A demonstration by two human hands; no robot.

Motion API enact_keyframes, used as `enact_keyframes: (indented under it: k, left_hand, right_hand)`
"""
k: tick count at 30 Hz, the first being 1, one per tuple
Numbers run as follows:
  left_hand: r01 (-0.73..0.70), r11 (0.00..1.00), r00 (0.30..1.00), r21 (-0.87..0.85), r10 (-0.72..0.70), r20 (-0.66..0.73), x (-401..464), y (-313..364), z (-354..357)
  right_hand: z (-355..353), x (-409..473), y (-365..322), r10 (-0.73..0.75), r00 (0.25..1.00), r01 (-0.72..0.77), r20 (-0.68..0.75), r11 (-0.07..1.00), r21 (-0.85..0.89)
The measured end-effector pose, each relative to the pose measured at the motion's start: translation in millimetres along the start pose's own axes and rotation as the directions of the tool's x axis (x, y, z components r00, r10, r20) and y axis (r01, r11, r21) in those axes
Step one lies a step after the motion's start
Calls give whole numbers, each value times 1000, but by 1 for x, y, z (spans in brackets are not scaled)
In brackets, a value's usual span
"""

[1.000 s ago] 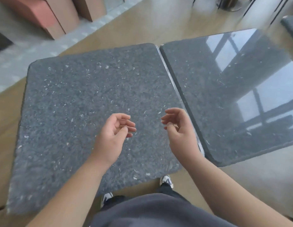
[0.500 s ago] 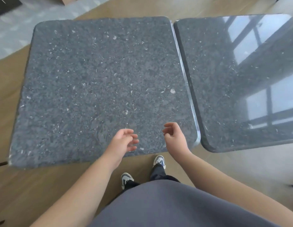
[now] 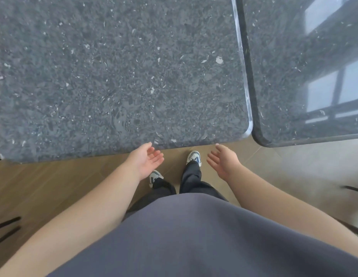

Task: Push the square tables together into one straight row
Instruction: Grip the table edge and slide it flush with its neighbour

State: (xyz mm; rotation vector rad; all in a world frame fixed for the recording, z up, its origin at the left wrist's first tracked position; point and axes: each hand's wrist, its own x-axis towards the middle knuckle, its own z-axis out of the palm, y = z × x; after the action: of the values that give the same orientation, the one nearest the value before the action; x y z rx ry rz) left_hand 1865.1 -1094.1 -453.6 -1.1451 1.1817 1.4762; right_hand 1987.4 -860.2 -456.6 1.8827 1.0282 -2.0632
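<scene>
Standing at the near edge of the left square tabletop (image 3: 118, 72), dark grey speckled stone with rounded corners; this slab is the landmark for what follows. Right of it, a second square tabletop (image 3: 302, 76) of the same stone, glossy, reflecting window frames. Their facing edges run side by side with only a thin dark seam between them; cannot tell whether they touch along the whole length.

Alignment: the near edge of the right tabletop sits roughly level with the landmark's near corner, though wide-angle distortion makes this hard to judge. Judgement: this pair looks joined and close to straight. Whether more tables remain to be added cannot be told; far edges and the landmark's left side are cut off.

Left hand (image 3: 146, 159) just below the landmark's near edge, open, palm turned inward, fingers loosely curled, holding nothing, not touching the stone. Right hand (image 3: 222, 162) likewise open and empty, below the landmark's near right corner, clear of both slabs.

Beneath the landmark's near edge: two sneakers (image 3: 194, 156), dark trousers, grey shirt. Floor (image 3: 54, 176) is brown wood-look planking on the landmark's side, paler tile beyond the right tabletop. Thin dark bars, possibly furniture legs, show at both frame margins.
</scene>
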Motion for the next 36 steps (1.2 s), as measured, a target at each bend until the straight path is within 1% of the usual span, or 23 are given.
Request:
enact_keyframes:
  k: [1,3,6,8,9,12,14,18,22,27,33,36]
  left_hand:
    - [26,999,1000,-39,-27,-15,3,1,3]
    - [49,984,998,-172,-57,-40,11,1,8]
    - [-64,910,996,-410,31,-88,24,6,8]
    - [-102,851,995,-515,84,-58,30,11,8]
    - [-105,829,994,-550,94,-48,32,13,8]
    - [-138,800,990,-584,108,-86,36,15,14]
    - [-158,792,987,-590,125,-96,38,13,17]
    - [-131,797,991,-589,110,-72,40,15,8]
    - [-119,826,993,-551,94,-74,42,17,2]
    - [-138,832,990,-538,107,-88,40,16,3]
    - [-146,832,988,-535,155,-29,40,12,2]
    - [-173,835,984,-522,171,-52,40,11,2]
  right_hand:
    - [-2,4,-2,43,998,-47,38,993,110]
    - [-4,9,-10,51,995,-75,89,956,283]
    - [1,14,-30,45,996,-78,79,867,491]
    - [6,18,-43,70,996,-89,54,799,595]
    - [8,21,-47,86,995,-103,57,781,616]
    - [15,25,-53,119,991,-134,67,755,642]
    - [15,30,-51,119,991,-128,60,742,658]
    - [9,39,-50,123,992,-116,30,790,602]
    - [10,41,-49,113,994,-93,-2,826,555]
    - [8,43,-45,73,997,-59,-4,839,542]
    - [4,43,-41,36,999,-20,-20,859,511]
    - [1,42,-40,27,1000,-20,-7,866,500]
